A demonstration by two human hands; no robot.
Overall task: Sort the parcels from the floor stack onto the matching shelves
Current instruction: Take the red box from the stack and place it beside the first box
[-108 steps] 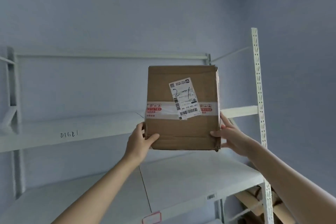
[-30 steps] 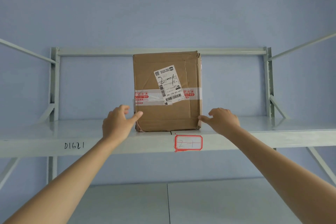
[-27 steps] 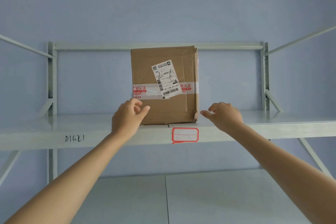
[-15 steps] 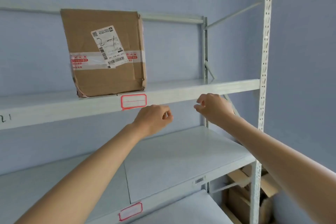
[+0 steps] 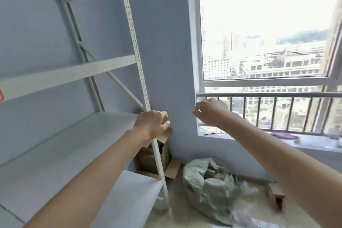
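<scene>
Left hand: the left hand [image 5: 152,125] is raised in front of the white perforated steel upright [image 5: 133,46] of the shelving unit; its fingers are loosely curled toward the palm and hold nothing.
Right hand: the right hand [image 5: 211,111] hangs in the air before the blue-grey wall [image 5: 166,42] and the window corner; its fingers droop, loosely bent, around nothing.
Arms: both bare forearms reach up from the lower edge of the view, well apart from each other.
Shelving: pale grey metal shelf boards [image 5: 61,146] lie to the left, with a white cross beam [image 5: 70,74] above them and a diagonal brace behind the upright.
Task parcel: no parcel shows on the visible part of the shelves, so its place cannot be told from this view.
Floor items: open brown cardboard boxes [image 5: 153,155] stand in the corner behind the foot of the upright; just right of them sits a crumpled grey-green plastic sack [image 5: 209,185], and farther right a small brown cardboard piece [image 5: 276,190].
Window: a large white-framed window [image 5: 266,29] fills the upper right, showing city buildings; a grey metal railing with vertical bars [image 5: 273,109] crosses its lower part.
Sill: the window sill [image 5: 314,141] carries a purple object [image 5: 284,136], too blurred to identify.
</scene>
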